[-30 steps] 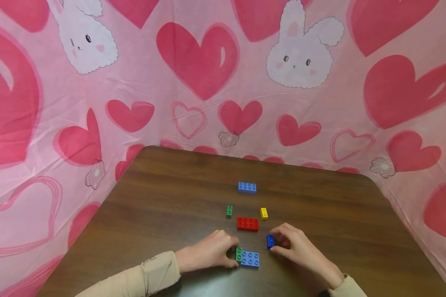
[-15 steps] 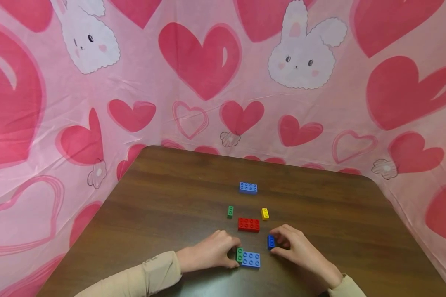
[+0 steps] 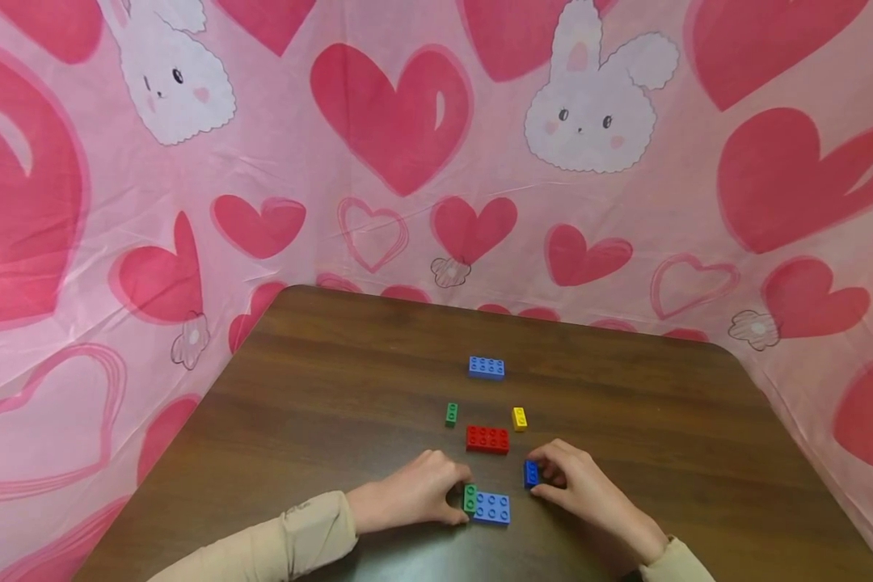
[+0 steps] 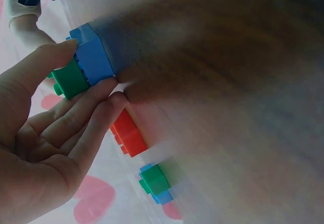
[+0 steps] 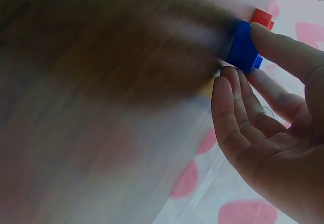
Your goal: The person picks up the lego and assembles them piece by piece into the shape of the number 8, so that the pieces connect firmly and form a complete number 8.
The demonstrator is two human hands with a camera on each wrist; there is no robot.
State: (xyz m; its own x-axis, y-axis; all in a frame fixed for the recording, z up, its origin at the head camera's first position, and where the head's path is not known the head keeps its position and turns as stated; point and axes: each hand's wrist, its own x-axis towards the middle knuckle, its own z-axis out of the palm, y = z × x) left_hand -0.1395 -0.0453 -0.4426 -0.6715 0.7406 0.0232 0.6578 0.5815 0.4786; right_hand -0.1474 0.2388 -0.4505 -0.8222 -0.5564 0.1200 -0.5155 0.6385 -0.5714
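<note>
At the table's near side my left hand (image 3: 416, 490) pinches a light blue eight-stud-style toy brick (image 3: 493, 508) between thumb and fingers. A small green brick (image 3: 469, 499) sits crosswise on that brick's left end, also visible in the left wrist view as a green block (image 4: 71, 80) against the blue. To the right, my right hand (image 3: 585, 489) holds a small dark blue two-stud brick (image 3: 530, 474) by its two ends. The thumb covers one end of this dark blue brick (image 5: 244, 47) in the right wrist view, with studs facing away from the table.
Beyond the hands lies a red brick (image 3: 487, 440). Farther back are a small green two-stud brick (image 3: 451, 415), a small yellow brick (image 3: 520, 419) and another light blue brick (image 3: 486, 368). A pink heart-print cloth (image 3: 389, 121) hangs behind the brown table (image 3: 320, 380).
The view shifts very slightly. Both hands and all the bricks keep their places on the table.
</note>
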